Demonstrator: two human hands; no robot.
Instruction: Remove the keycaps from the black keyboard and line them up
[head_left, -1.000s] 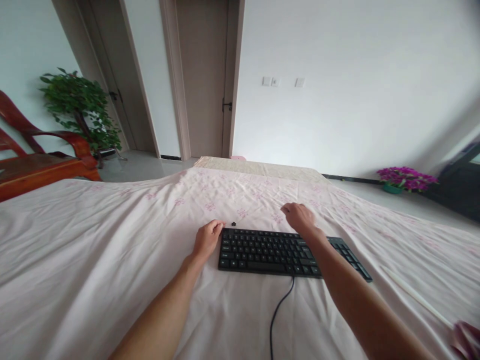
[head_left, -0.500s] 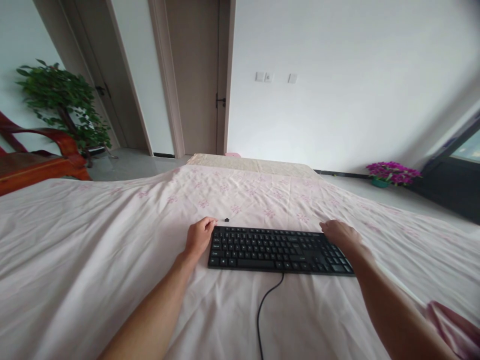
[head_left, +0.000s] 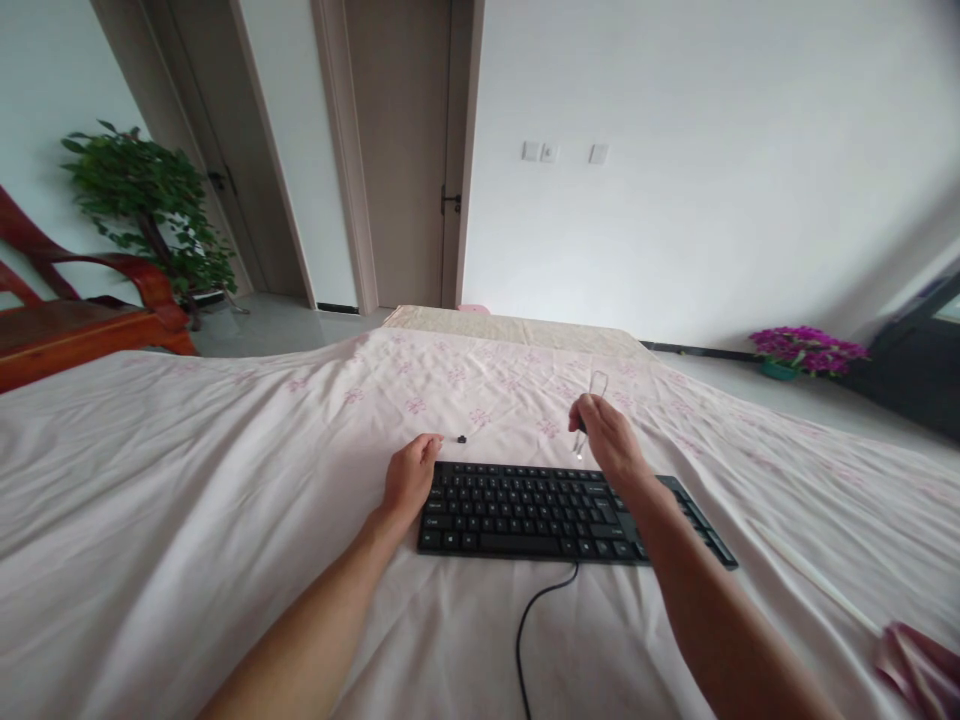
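Pink flowered sheet [head_left: 187,480] covers everything, and it's soft and rumpled, so that's my main worry. Over on that side the left hand [head_left: 409,480] sits against the left end of the black keyboard [head_left: 525,505] with its fingers curled. I can't tell if its grip is actually pinching the edge or just resting there.

Just past its fingertips there's a tiny black piece [head_left: 461,439] lying loose on the cloth, a bit apart from the keyboard's far edge. That could easily roll into a fold or get flicked by a knuckle and vanish.

The keyboard lies flat mid-sheet with its cable [head_left: 532,620] trailing toward the camera, so a forearm snagging it could drag the board.

The right hand [head_left: 611,440] hovers over the far edge, right of middle, grip pinched on a thin wire loop tool [head_left: 592,395]. It's skinny and only held by the fingertips, so it could slip or twist.

Hard to make out:
- what the black piece is
- the tool's lower end, hidden behind the fingers
- the key legends
- the pink thing [head_left: 919,665], cut off at the bottom right corner
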